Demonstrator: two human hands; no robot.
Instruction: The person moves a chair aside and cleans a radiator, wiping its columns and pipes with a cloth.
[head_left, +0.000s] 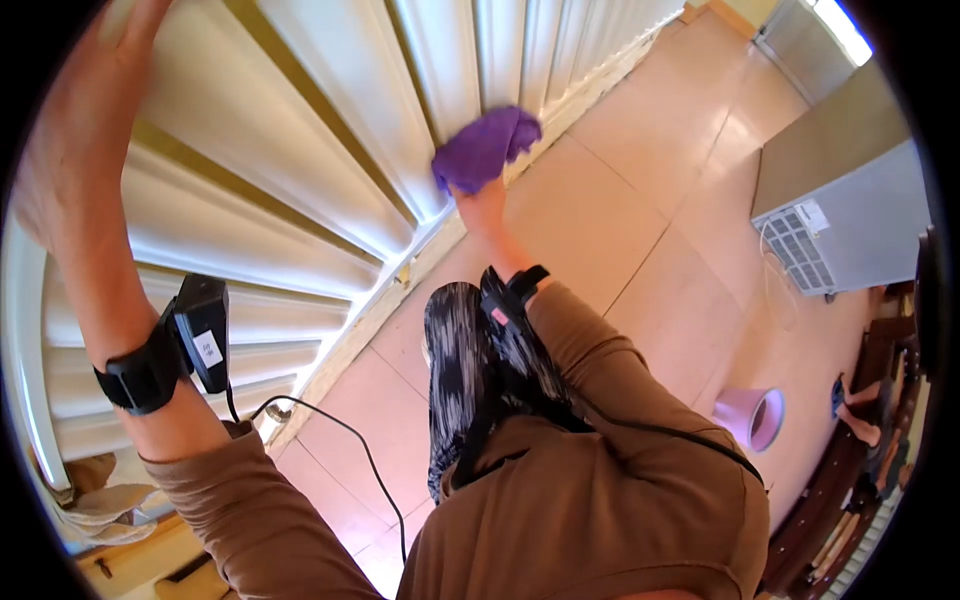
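Observation:
A purple cloth [487, 148] is pressed against the lower part of a white slatted radiator [290, 140], close to its bottom edge. My right hand [482, 203] holds that cloth, which covers most of its fingers. At the upper left, my left hand [80, 150] is raised against the radiator's side, its fingers stretched out and partly cut off by the frame edge. No object shows in it. A black strap with a small box [203, 333] sits on my left wrist, and a similar black device [507, 305] on my right.
Pinkish floor tiles [640, 230] stretch right of the radiator. A pink bucket [750, 418] stands on them. Farther right are a grey appliance [850, 210] and a person's legs [862, 415] by dark wooden furniture. A black cable [365, 465] hangs beside my left arm.

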